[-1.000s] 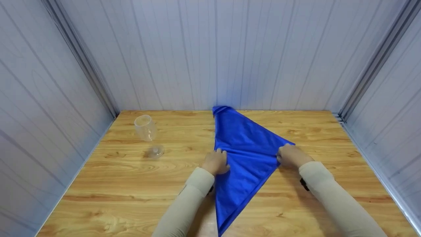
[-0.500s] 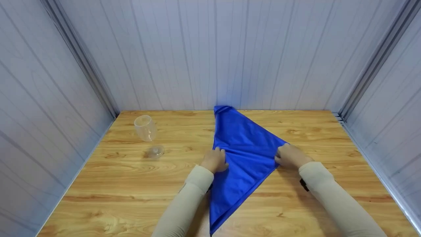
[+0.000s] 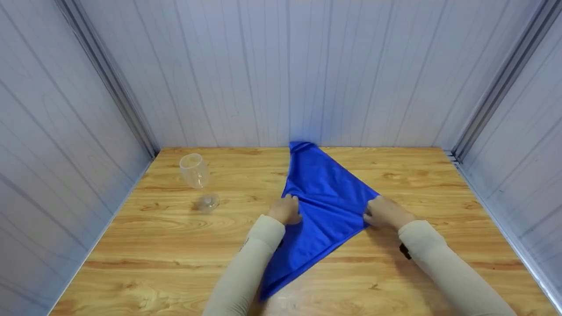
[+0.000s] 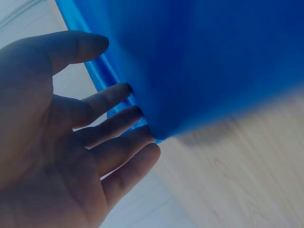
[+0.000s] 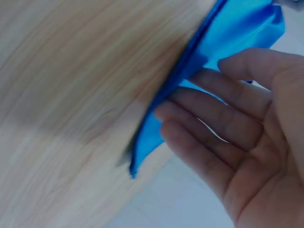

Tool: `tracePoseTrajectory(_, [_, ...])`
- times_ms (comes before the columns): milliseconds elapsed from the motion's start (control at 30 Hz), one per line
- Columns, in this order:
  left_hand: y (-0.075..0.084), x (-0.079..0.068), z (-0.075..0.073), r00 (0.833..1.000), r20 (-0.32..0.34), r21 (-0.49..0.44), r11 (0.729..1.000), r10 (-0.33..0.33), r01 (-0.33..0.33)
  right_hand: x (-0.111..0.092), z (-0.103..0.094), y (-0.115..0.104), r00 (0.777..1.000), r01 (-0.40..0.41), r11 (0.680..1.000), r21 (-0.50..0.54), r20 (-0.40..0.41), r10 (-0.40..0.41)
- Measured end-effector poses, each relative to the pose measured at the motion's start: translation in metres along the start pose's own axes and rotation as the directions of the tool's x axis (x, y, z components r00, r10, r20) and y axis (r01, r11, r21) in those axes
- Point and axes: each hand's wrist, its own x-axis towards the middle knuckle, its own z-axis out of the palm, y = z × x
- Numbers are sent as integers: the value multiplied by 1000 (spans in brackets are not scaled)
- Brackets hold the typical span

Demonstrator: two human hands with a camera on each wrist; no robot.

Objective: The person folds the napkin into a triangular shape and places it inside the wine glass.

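A blue cloth (image 3: 327,175), folded to a long pointed shape, lies on the wooden table with creases running between the two hands. My left hand (image 3: 286,210) rests at its left edge. In the left wrist view the fingers (image 4: 109,102) are slightly bent, their tips touching the cloth, with the thumb apart. At the cloth's right corner is my right hand (image 3: 386,212). The right wrist view has its fingers (image 5: 213,109) touching the cloth's edge, thumb near the index finger. Neither wrist view shows a clear pinch.
A clear stemmed glass (image 3: 194,171) stands at the back left of the wooden table (image 3: 175,263). Pale panelled walls (image 3: 219,79) close in the back and both sides. The cloth's far end lies close to the back wall.
The cloth's near corner has swung left and drawn back from the front edge, while its right corner has shifted left. Both hands have moved slightly left; the glass stays put.
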Motion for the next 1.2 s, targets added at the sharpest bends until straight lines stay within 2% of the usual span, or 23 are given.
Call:
tracePoseTrajectory(100, [-1,1,-2,1000,-7,13,1000,-19,19,0,-2,-9,999,2,999,33,48,-3])
tracePoseTrajectory(200, [-1,2,-3,999,-16,17,999,-40,41,0,-3,-16,998,2,1000,25,63,-3])
tracePoseTrajectory(367, [1,2,-2,997,-38,0,997,-73,73,-1,-3,-21,1000,9,1000,0,26,-9])
tracePoseTrajectory(600, [6,3,1,988,-67,-1,990,-139,139,-2,4,-26,994,101,995,1,-34,-101])
tracePoseTrajectory(700, [7,4,1,984,-80,-1,988,-156,157,-2,4,-29,997,80,997,11,-20,-80])
tracePoseTrajectory(833, [8,3,1,982,-99,9,987,-160,161,-3,3,-32,999,34,997,69,24,-35])
tracePoseTrajectory(1067, [7,2,3,981,-134,7,990,-142,144,-4,1,-34,998,46,992,116,42,-51])
tracePoseTrajectory(1200, [4,2,5,982,-137,-15,991,-132,132,-2,0,-25,995,39,978,204,84,-57])
